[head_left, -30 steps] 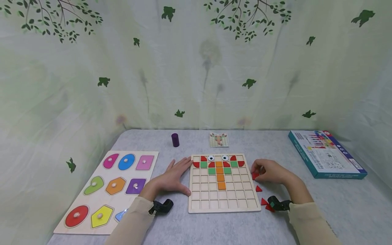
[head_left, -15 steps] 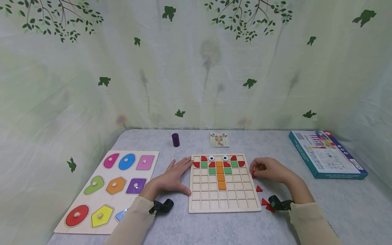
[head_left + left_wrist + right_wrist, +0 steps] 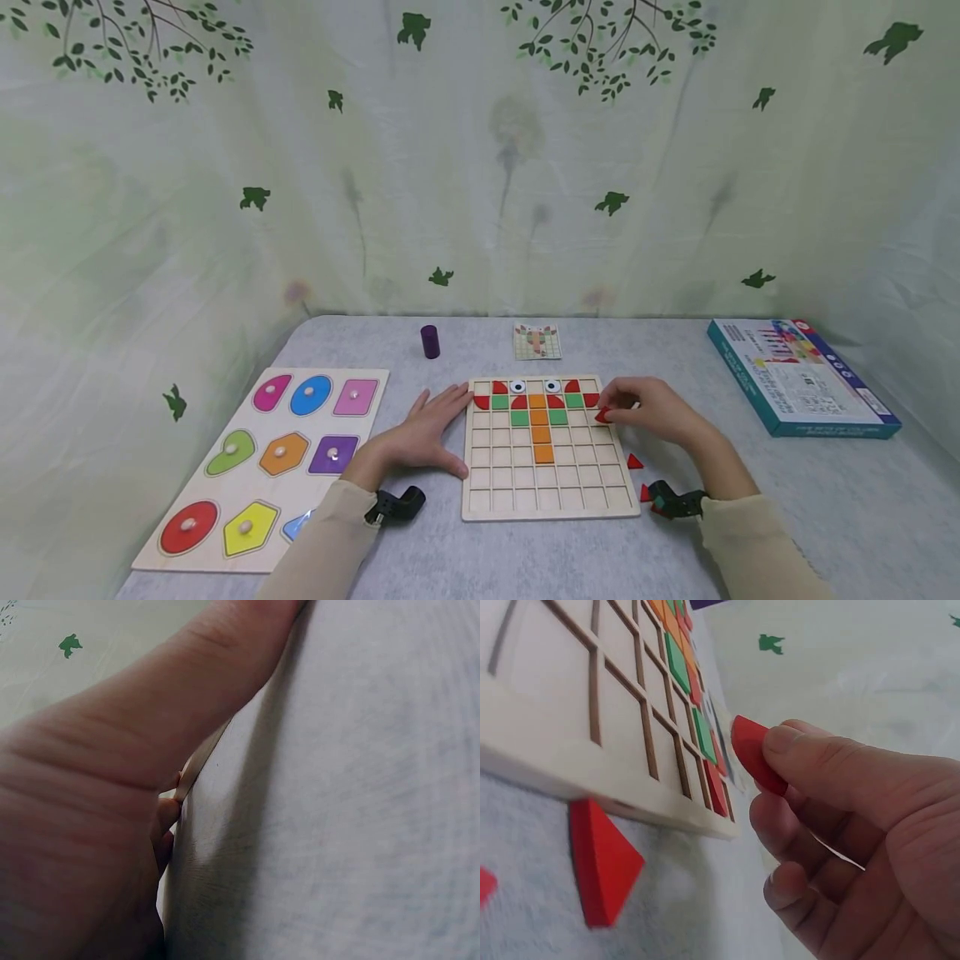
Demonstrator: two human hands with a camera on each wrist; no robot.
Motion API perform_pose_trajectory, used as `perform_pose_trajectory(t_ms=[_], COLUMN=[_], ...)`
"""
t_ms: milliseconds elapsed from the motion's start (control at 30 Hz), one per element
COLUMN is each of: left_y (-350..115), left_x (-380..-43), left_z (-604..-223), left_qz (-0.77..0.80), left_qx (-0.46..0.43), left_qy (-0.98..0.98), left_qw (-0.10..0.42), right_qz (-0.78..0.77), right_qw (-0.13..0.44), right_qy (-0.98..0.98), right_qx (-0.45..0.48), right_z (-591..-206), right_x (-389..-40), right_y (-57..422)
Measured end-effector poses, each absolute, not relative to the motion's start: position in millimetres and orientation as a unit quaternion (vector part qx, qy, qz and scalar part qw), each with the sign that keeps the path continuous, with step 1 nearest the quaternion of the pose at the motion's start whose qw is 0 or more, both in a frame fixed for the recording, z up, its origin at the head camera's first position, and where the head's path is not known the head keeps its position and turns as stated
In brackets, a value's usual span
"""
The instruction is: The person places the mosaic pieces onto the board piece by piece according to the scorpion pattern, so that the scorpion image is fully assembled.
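Observation:
My left hand [image 3: 422, 435] lies with fingers spread along the left edge of a wooden grid board [image 3: 546, 502], its fingertips and thumb touching that edge. In the left wrist view the thumb [image 3: 217, 656] fills much of the picture. My right hand [image 3: 654, 410] pinches a red tile [image 3: 748, 744] between thumb and fingers, over the board's upper right edge. The thumb partly covers this tile, and one edge looks curved. Red, green and orange tiles [image 3: 539, 435] and two eye tiles [image 3: 552, 387] sit in the upper grid squares.
Several red triangles [image 3: 634, 462] lie right of the board. A shape-knob puzzle board [image 3: 300, 446] is at left. Behind the grid stand a dark purple cylinder [image 3: 430, 342] and a small pattern card [image 3: 537, 342]. A teal-edged game box [image 3: 802, 379] lies at far right.
My right hand has lifted the red tile from the table beside the board and moved it left, over the board's right edge. The left hand has stayed where it was.

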State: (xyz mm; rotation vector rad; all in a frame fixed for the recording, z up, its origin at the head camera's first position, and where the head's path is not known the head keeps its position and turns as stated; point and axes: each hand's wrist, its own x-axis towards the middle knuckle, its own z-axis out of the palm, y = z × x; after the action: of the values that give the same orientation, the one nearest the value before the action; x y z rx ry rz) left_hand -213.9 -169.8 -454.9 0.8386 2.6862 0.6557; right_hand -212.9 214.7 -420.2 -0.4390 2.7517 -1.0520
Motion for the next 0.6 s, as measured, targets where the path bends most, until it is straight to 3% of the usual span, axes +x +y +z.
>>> perform_pose_trajectory(t_ms=[600], left_y=[-168.9], left_x=[-212.9], left_z=[-453.3], left_qz=[0.233], left_qx=[0.296], left_qy=[0.918], left_qw=[0.122], right_qz=[-0.381], right_qw=[0.096], right_qy=[0.897], right_qx=[-0.202], right_z=[-426.7], right_x=[-206.6], right_y=[181.4])
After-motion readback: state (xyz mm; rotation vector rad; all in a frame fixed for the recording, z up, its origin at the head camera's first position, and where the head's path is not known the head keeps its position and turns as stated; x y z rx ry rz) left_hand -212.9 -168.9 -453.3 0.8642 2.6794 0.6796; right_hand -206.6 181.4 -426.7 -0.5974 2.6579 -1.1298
